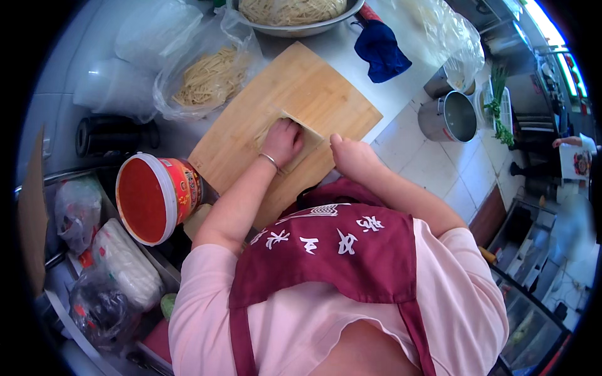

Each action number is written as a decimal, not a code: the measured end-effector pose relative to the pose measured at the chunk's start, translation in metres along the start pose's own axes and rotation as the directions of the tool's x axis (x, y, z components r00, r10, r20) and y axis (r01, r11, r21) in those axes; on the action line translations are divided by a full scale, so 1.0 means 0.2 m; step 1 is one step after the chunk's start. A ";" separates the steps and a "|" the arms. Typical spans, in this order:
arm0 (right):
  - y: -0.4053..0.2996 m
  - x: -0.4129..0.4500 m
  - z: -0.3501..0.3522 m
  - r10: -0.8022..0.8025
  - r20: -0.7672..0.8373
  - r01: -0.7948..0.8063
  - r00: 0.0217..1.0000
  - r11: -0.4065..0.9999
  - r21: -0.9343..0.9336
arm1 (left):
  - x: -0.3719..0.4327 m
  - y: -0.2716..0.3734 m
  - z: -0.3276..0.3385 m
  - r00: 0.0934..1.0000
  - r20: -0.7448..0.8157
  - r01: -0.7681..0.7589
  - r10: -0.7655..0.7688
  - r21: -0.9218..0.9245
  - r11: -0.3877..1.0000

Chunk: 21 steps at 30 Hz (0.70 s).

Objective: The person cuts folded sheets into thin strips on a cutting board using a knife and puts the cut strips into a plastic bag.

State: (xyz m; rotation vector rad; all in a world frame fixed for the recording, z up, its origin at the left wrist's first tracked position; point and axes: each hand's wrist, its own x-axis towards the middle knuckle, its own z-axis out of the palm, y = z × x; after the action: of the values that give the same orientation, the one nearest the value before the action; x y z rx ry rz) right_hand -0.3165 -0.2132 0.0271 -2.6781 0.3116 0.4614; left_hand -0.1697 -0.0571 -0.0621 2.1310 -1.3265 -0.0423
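Note:
A pale stack of thin food sheets [310, 140], perhaps tofu skin, lies on a wooden cutting board [329, 94]. My left hand [284, 140], with a bangle at the wrist, presses down on the stack with curled fingers. Just off the board's right edge is my right hand [353, 157], closed in a fist. A thin straight edge along the sheets runs towards this fist; whether it is a blade I cannot tell. Anything inside the fist is hidden. Beyond the board, a clear plastic bag [162, 96] holds pale cut strips [207, 77].
A metal bowl [301, 31] of similar strips stands at the back, near a dark blue cloth [382, 49]. Left of the board is a bucket [146, 199] of red contents. A steel pot [425, 121] sits on the floor at right. Another person [574, 157] stands farther right.

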 end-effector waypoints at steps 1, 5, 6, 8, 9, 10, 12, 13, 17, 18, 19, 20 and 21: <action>0.00 0.00 0.00 0.003 0.003 -0.003 1.000 1.000 -0.001 | 0.01 0.00 0.00 1.000 -0.007 -0.006 0.006 0.004 1.000; -0.02 -0.01 -0.04 0.027 0.064 -0.027 0.998 1.000 0.003 | 0.01 -0.03 0.02 1.000 -0.010 -0.025 0.026 0.006 1.000; -0.03 0.00 -0.05 0.035 0.096 -0.036 0.995 0.999 0.002 | 0.01 -0.03 0.03 1.000 -0.008 -0.024 0.024 0.004 1.000; -0.04 0.01 -0.07 0.035 0.118 -0.035 0.992 0.999 0.002 | 0.01 -0.04 0.04 0.998 -0.047 -0.033 0.034 0.020 0.999; -0.05 0.02 -0.08 0.033 0.138 -0.034 0.990 0.999 0.000 | 0.01 -0.04 0.05 0.998 -0.044 -0.031 0.032 0.020 0.999; -0.06 0.04 -0.08 0.032 0.141 -0.033 0.990 0.999 0.002 | 0.01 -0.04 0.05 0.997 -0.061 -0.037 0.039 0.020 0.999; -0.07 0.08 -0.08 0.044 0.167 -0.045 0.985 0.999 0.003 | 0.01 -0.04 0.05 0.996 -0.074 -0.044 0.045 0.017 0.999; -0.08 0.11 -0.06 0.045 0.170 -0.046 0.984 0.999 0.004 | 0.00 -0.04 0.05 0.996 -0.078 -0.045 0.046 0.013 0.999; -0.03 0.16 0.09 0.054 0.098 -0.053 0.994 0.999 -0.013 | 0.01 -0.03 0.05 0.993 -0.109 -0.050 0.052 0.019 0.999; -0.02 0.16 0.12 0.048 0.054 -0.048 0.997 0.999 -0.006 | 0.01 -0.02 0.05 0.993 -0.108 -0.051 0.052 0.019 0.999; 0.01 0.16 0.14 0.049 0.052 -0.049 0.997 0.999 -0.005 | 0.01 -0.02 0.04 0.999 -0.046 -0.007 0.007 -0.016 1.000; 0.02 0.17 0.12 0.062 0.008 -0.062 0.998 0.998 0.030 | 0.02 -0.02 0.03 0.999 0.016 0.038 -0.037 -0.046 0.998; 0.03 0.17 0.11 0.078 -0.036 -0.075 0.996 0.995 0.065 | 0.02 -0.02 0.02 0.999 0.015 0.034 -0.033 -0.044 0.998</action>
State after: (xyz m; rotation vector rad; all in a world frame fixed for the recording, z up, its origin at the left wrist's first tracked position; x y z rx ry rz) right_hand -0.2927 -0.2145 -0.0066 -2.6229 0.4340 0.4155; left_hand -0.1659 -0.0605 -0.0670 2.1193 -1.2864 -0.1000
